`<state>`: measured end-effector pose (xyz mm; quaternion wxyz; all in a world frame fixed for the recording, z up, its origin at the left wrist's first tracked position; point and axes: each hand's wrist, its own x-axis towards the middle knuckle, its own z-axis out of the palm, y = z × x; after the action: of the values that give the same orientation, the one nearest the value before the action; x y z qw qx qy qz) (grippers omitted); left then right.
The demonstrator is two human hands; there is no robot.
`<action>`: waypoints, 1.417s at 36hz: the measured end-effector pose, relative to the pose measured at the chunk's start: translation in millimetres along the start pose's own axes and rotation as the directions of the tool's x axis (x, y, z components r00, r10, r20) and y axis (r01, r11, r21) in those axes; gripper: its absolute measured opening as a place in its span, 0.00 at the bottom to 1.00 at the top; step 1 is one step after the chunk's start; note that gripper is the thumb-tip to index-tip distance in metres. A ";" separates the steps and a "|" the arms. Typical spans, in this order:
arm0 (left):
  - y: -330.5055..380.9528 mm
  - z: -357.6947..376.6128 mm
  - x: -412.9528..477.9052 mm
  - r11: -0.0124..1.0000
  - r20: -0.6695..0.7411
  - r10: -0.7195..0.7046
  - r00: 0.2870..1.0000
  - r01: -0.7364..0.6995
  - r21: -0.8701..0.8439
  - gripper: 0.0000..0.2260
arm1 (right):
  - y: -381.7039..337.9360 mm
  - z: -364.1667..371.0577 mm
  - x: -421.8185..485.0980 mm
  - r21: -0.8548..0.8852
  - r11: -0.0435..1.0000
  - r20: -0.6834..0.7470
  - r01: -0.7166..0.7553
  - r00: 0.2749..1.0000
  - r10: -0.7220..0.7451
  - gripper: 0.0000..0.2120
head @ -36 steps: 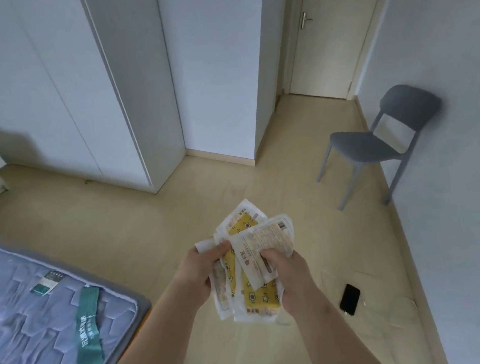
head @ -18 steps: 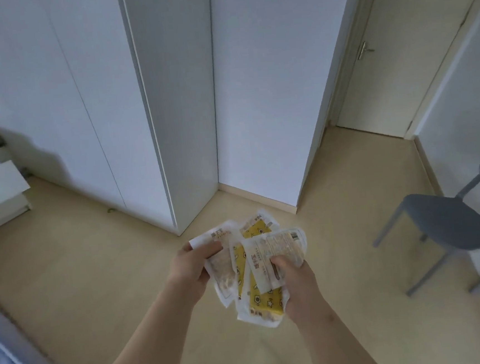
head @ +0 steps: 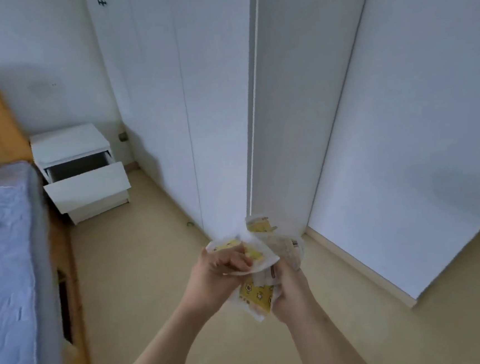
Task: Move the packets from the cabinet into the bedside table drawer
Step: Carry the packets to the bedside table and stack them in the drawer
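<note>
Both hands hold a bunch of white and yellow packets (head: 258, 293) in front of me, low in the middle of the view. My left hand (head: 218, 273) grips them from the left with its fingers curled over the top packet. My right hand (head: 290, 293) clasps them from the right and below. The white bedside table (head: 70, 144) stands at the far left beside the bed, its upper drawer (head: 87, 186) pulled open. The drawer's inside looks dark and I cannot see any contents. The white cabinet (head: 185, 99) has its doors closed, straight ahead.
A bed with a blue-grey mattress (head: 4, 260) and a wooden frame (head: 67, 284) fills the left edge. A white wall panel (head: 403, 138) juts out on the right. Light wooden floor (head: 142, 277) runs between the bed and the cabinet towards the bedside table.
The view has swung left: the chair, door and phone are gone, and the bedside table with its open drawer has come into view. My hands have bunched the packets closer together.
</note>
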<state>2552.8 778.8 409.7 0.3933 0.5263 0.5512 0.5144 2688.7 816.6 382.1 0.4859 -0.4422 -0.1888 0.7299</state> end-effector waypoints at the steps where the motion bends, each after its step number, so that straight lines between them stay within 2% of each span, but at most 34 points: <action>1: -2.8 -9.3 16.6 0.997 0.009 0.007 1.000 -0.008 0.078 0.18 | -9.6 15.7 19.3 -0.021 1.000 0.012 -0.011 1.000 0.011 0.13; 3: -4.9 -30.9 45.8 0.996 -0.013 -0.006 1.000 0.007 0.087 0.14 | -23.0 53.2 53.7 -0.078 0.997 0.075 -0.025 0.997 0.031 0.13; 6: -1.3 -67.7 78.8 0.994 -0.101 -0.097 0.990 0.090 -0.065 0.06 | -19.3 110.5 97.8 -0.169 0.984 0.189 -0.064 0.977 0.096 0.14; 7: -3.2 -81.2 88.7 0.988 -0.176 -0.117 0.977 0.097 -0.121 0.06 | -12.8 128.2 110.4 -0.195 0.977 0.229 -0.087 0.964 0.132 0.14; 8: -7.2 -95.4 98.5 0.984 -0.293 -0.133 0.947 0.090 -0.155 0.06 | -5.4 145.5 121.4 -0.220 0.969 0.271 -0.110 0.948 0.169 0.13; 10: -15.9 -125.7 118.0 0.990 -0.545 -0.136 0.827 0.101 -0.095 0.06 | 11.3 180.1 141.0 -0.262 0.956 0.328 -0.128 0.920 0.213 0.13; 11: -21.5 -141.8 127.3 0.992 -0.620 -0.117 0.776 0.116 -0.041 0.07 | 20.0 197.5 150.1 -0.281 0.951 0.351 -0.132 0.908 0.229 0.15; 13: -33.5 -175.0 146.6 0.988 -0.684 -0.048 0.728 0.135 0.075 0.09 | 38.1 231.5 169.2 -0.309 0.941 0.360 -0.139 0.898 0.251 0.18; 16: -49.2 -229.3 177.7 0.964 -0.702 0.020 0.712 0.172 0.201 0.16 | 63.1 281.5 200.7 -0.340 0.924 0.331 -0.173 0.898 0.290 0.15; 19: -67.6 -291.5 211.8 0.966 -0.713 -0.041 0.700 0.209 0.149 0.28 | 85.0 335.6 229.2 -0.350 0.918 0.350 -0.186 0.883 0.312 0.13; 20: -73.3 -312.4 221.7 0.969 -0.705 -0.124 0.698 0.237 0.065 0.35 | 91.9 353.6 237.9 -0.353 0.919 0.362 -0.177 0.880 0.309 0.13; 22: -80.9 -352.1 241.4 0.943 -0.648 -0.331 0.687 0.257 -0.209 0.51 | 102.7 389.1 255.4 -0.366 0.915 0.371 -0.171 0.875 0.312 0.13; 23: -84.6 -370.2 251.0 0.903 -0.595 -0.419 0.686 0.245 -0.352 0.54 | 106.7 406.7 263.7 -0.370 0.913 0.372 -0.175 0.872 0.318 0.14; 24: -88.4 -386.8 261.5 0.850 -0.536 -0.488 0.689 0.236 -0.470 0.51 | 110.6 423.7 273.2 -0.374 0.911 0.368 -0.172 0.874 0.316 0.14; 26: -94.6 -413.2 283.0 0.745 -0.408 -0.581 0.704 0.256 -0.616 0.35 | 116.7 452.4 292.4 -0.387 0.909 0.359 -0.154 0.883 0.302 0.14; 28: -101.5 -431.4 302.5 0.665 -0.275 -0.623 0.732 0.310 -0.680 0.30 | 122.1 473.7 311.3 -0.403 0.907 0.350 -0.126 0.894 0.280 0.14; 30: -108.8 -446.5 324.3 0.656 -0.213 -0.611 0.762 0.336 -0.676 0.25 | 126.9 491.1 332.6 -0.426 0.900 0.358 -0.087 0.898 0.257 0.13; 32: -114.9 -462.0 349.8 0.669 -0.250 -0.633 0.732 0.356 -0.653 0.21 | 130.7 510.8 356.4 -0.455 0.889 0.383 -0.052 0.890 0.248 0.13; 34: -124.4 -479.4 376.9 0.677 -0.323 -0.656 0.682 0.343 -0.651 0.22 | 135.9 533.3 382.7 -0.479 0.878 0.406 -0.024 0.880 0.245 0.12; 41: -152.3 -535.1 475.9 0.686 -0.508 -0.666 0.546 0.182 -0.704 0.18 | 140.5 624.9 489.2 -0.598 0.801 0.477 0.031 0.817 0.324 0.11; 48: -159.7 -602.6 557.2 0.685 -0.583 -0.672 0.456 0.084 -0.724 0.22 | 131.8 716.8 576.6 -0.741 0.669 0.513 0.057 0.692 0.509 0.05; 51: -171.2 -626.9 570.3 0.635 -0.561 -0.697 0.446 0.021 -0.772 0.16 | 141.8 746.7 600.3 -0.789 0.606 0.508 0.094 0.655 0.560 0.04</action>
<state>1833.6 1258.5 404.4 0.3513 -0.1063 0.5489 0.7510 1910.6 1392.9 406.2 0.0279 -0.3035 -0.5842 0.7522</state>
